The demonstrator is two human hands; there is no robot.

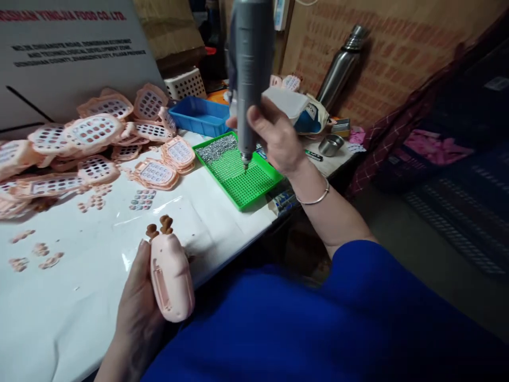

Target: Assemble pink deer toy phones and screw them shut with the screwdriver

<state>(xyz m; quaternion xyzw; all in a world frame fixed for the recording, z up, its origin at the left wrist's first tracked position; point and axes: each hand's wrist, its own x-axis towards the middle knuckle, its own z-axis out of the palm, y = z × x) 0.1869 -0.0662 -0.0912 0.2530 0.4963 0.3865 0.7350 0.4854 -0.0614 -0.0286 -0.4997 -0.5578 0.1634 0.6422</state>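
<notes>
My left hand [140, 289] holds a pink plastic toy casing [173, 278] with brown antler-like knobs, its long recessed slot facing up, near the table's front edge. In my right hand [280, 135] is a grey electric screwdriver [249, 79], upright with its bit pointing down over a green perforated tray [242, 199]. Small silver screws [218, 148] lie heaped in the tray's back left part. Whether a screw sits on the bit is too small to tell.
Pink panels with button holes [95, 132] are piled at the left. Small button pieces [143, 199] lie in front of them. Behind the tray are a blue bin [201, 116] and a white basket [186, 85]. A steel bottle [342, 66] and metal cup [331, 145] stand back right.
</notes>
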